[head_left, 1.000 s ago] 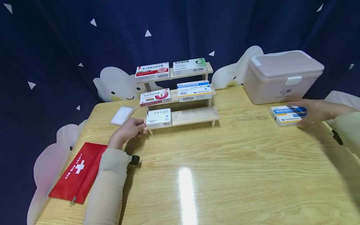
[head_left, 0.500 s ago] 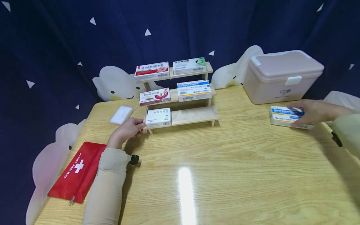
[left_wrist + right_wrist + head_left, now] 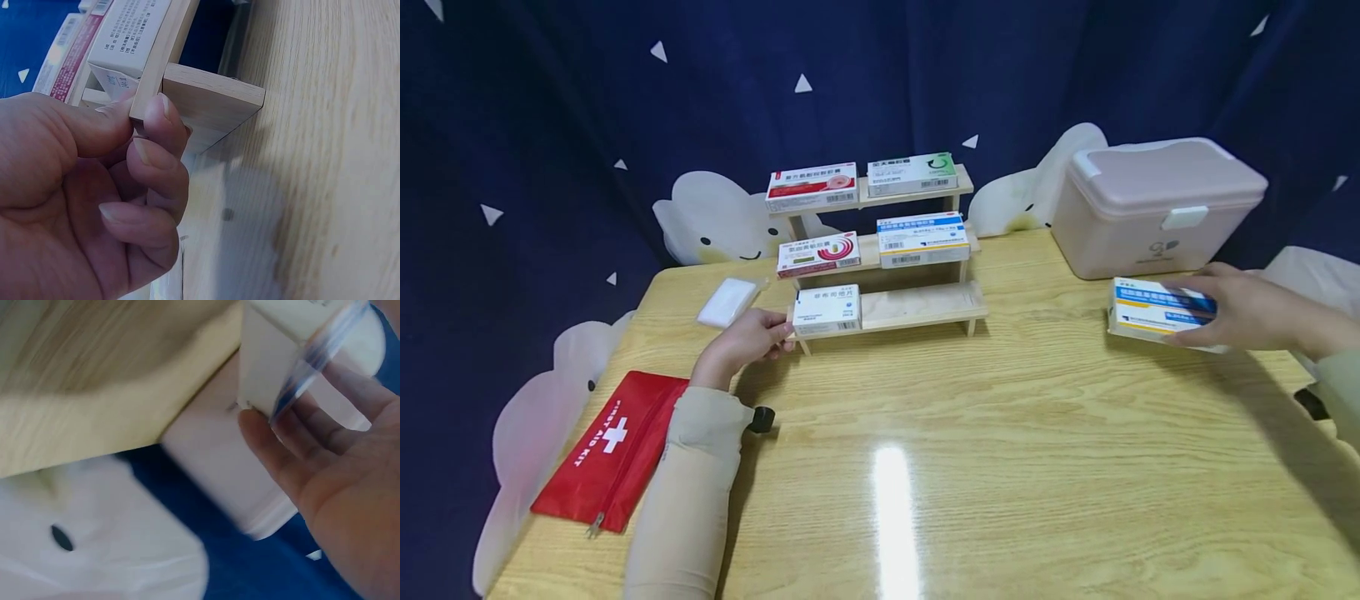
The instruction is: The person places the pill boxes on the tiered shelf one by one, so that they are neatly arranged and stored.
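My left hand pinches the left end of the lowest step of a small wooden three-step shelf; in the left wrist view, thumb and forefinger grip the board's edge. Beside those fingers, a white medicine box stands on that step. At the right, my right hand grips a blue-and-white medicine box in front of the lidded storage box. The right wrist view is blurred, but fingers and thumb hold the medicine box there too.
Higher steps carry a red-and-white box, a green-and-white box, a maroon-and-white box and a blue-and-white box. A pale storage box stands back right. A red first aid pouch and white packet lie left.
My right hand has closed round the blue-and-white medicine box, turned it slightly and lifted it a little off the table. The left hand keeps its place on the shelf.
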Demonstrator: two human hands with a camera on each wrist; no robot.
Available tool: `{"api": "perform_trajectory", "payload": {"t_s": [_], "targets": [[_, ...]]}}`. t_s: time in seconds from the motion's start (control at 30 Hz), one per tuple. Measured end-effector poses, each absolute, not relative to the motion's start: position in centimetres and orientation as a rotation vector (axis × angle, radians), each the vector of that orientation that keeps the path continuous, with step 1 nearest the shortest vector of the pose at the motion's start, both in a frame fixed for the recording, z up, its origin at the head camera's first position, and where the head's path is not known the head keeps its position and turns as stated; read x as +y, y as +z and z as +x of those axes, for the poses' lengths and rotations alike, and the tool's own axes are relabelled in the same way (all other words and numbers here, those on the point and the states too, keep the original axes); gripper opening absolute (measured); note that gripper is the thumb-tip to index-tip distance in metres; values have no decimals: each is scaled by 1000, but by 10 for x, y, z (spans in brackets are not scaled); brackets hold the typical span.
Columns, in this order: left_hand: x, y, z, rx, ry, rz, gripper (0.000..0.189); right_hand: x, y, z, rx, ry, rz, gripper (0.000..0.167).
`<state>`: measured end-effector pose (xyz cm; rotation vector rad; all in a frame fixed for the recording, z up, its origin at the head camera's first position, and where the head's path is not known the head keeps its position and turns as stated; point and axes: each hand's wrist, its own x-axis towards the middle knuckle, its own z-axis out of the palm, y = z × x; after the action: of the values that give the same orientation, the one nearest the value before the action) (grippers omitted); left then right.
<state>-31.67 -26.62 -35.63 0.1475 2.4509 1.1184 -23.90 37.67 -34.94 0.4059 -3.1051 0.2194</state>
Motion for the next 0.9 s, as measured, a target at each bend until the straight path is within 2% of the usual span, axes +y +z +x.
{"api": "perform_trajectory", "payload": {"t_s": [0.17, 0.5, 0.9], "targets": [[-266, -356, -316, 2453, 1113, 134, 31, 342, -341, -228, -2931, 316, 579, 87], [-266, -357, -317, 2462, 1116, 141, 31, 262, -324, -220, -2855, 360, 752, 86], [-266, -356, -317, 2446, 1126, 135, 30, 189, -332, -248, -2809, 436, 901, 78]]}}
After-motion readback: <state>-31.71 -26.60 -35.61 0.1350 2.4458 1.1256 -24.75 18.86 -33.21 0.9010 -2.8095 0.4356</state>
